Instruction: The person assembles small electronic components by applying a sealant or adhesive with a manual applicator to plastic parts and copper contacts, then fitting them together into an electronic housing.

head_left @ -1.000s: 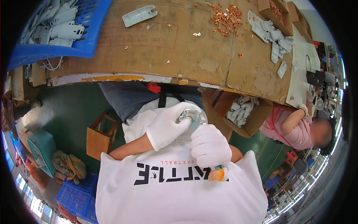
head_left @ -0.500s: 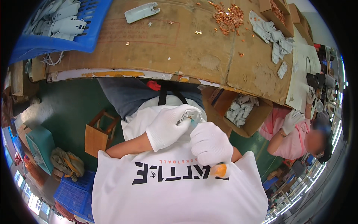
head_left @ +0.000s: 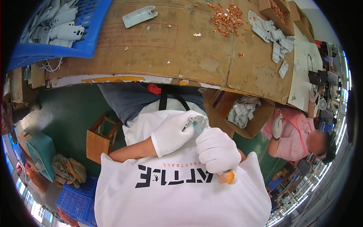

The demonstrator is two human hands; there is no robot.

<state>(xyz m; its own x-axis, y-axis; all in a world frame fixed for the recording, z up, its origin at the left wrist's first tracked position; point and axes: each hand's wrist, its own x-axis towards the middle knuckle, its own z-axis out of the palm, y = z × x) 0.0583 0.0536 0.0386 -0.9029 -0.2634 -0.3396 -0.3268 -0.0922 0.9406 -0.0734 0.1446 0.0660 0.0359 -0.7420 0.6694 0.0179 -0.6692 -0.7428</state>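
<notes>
In front of my belly, my gloved left hand (head_left: 170, 131) is closed around a small light-grey plastic housing (head_left: 201, 120), whose hollow side partly shows. My gloved right hand (head_left: 217, 150) makes a fist around a hand tool with an orange butt end (head_left: 227, 178) sticking out below. The tool's pale blue-green front part (head_left: 197, 128) reaches into the housing. Its tip is hidden, so its exact kind is unclear. Both hands are close together in front of my white shirt.
Ahead, a cardboard-covered table (head_left: 151, 64) bears one grey housing (head_left: 140, 16), a pile of copper-coloured pieces (head_left: 227, 19) and several grey parts (head_left: 278, 39). A blue basket (head_left: 85, 47) of housings stands left. Right are a carton (head_left: 261, 126) of parts and a co-worker in pink (head_left: 293, 140). A wooden stool (head_left: 99, 143) stands left.
Both hands have moved slightly down and right, still holding the housing and tool. The housing's hollow side shows more. The co-worker's gloved hand has shifted left and down.
</notes>
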